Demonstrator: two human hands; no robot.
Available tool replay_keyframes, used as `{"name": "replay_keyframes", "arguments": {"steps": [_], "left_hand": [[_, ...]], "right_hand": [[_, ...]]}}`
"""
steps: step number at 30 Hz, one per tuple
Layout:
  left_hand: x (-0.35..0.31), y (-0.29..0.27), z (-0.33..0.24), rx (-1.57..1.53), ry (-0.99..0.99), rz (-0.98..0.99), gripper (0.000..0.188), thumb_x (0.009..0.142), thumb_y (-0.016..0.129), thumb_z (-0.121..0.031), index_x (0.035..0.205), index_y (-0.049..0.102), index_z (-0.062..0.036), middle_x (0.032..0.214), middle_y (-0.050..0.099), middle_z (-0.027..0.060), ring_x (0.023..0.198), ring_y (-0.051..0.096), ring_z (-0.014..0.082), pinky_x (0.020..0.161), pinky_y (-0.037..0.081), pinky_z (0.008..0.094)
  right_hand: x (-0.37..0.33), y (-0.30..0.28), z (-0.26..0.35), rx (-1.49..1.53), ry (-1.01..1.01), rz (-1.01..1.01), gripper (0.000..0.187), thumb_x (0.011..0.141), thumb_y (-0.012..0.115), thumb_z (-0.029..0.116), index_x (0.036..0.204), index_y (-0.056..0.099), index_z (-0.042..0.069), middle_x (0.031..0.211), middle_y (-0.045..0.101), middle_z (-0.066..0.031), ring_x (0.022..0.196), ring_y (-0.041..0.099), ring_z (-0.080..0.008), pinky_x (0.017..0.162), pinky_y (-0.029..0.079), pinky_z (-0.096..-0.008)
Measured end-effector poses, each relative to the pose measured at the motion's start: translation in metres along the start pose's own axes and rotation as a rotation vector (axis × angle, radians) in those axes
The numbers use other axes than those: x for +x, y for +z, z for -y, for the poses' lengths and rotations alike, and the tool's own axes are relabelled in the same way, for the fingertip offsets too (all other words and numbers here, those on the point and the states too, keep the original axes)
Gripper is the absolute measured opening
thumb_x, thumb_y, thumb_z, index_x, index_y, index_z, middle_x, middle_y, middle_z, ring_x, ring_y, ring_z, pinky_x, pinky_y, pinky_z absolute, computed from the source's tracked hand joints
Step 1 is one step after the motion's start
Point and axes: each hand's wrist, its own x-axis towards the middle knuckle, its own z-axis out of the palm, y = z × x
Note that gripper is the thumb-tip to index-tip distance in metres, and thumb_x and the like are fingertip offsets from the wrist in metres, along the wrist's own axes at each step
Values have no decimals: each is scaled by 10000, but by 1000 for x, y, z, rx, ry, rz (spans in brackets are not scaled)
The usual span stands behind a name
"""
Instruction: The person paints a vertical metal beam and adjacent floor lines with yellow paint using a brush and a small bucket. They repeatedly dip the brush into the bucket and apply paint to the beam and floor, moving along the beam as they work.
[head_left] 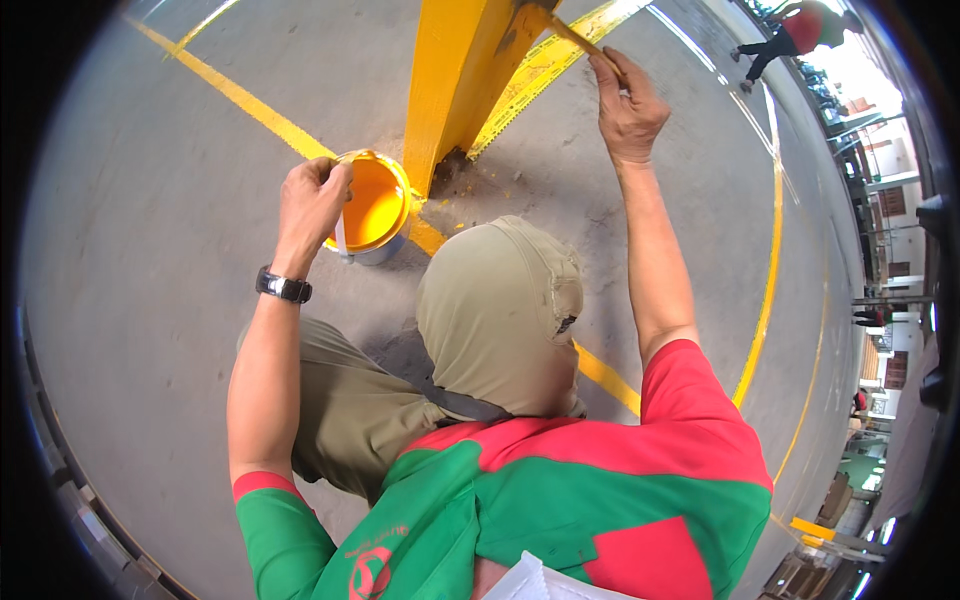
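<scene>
My left hand (315,208), with a dark watch on its wrist, is closed on the pale handle of a paint bucket (366,250). Bright yellow paint (374,205) shows inside the bucket, and some coats its rim. My right hand (632,112) grips the thin wooden handle of a paintbrush (582,42), raised to the right of a yellow post (440,90). The brush's head reaches a dark, unpainted-looking patch on the post's right face; its bristles are hard to make out. Just left of the post's foot stands the bucket.
Dark debris (452,172) and yellow drips lie at the post's base. A yellow line (245,100) crosses the grey concrete floor (160,250). My bent knee (495,310) is close below the bucket and post. Far right, another person (800,30) is on the floor area beyond.
</scene>
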Motion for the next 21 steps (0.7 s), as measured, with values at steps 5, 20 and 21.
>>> {"name": "replay_keyframes", "arguments": {"steps": [5, 20, 21], "left_hand": [[0, 0, 16, 22, -34, 5, 333, 882, 575, -247, 846, 682, 67, 698, 660, 81, 664, 649, 138, 663, 499, 292], [8, -16, 46, 183, -135, -6, 376, 849, 565, -268, 868, 720, 74, 730, 716, 141, 708, 696, 203, 713, 522, 331], [8, -15, 50, 163, -145, -9, 358, 850, 572, -262, 840, 711, 68, 715, 704, 124, 688, 673, 186, 691, 506, 319]], "right_hand": [[38, -15, -6, -24, -274, -48, 226, 869, 787, 155, 1064, 759, 45, 847, 737, -83, 710, 673, -187, 615, 528, -299], [-7, 5, -20, -90, -325, 360, 255, 890, 749, 152, 1138, 727, 95, 763, 680, -81, 690, 632, -235, 623, 518, -370], [10, -3, -24, -98, -406, 262, 248, 884, 756, 141, 1126, 732, 93, 763, 683, -79, 686, 633, -228, 611, 513, -363]]}}
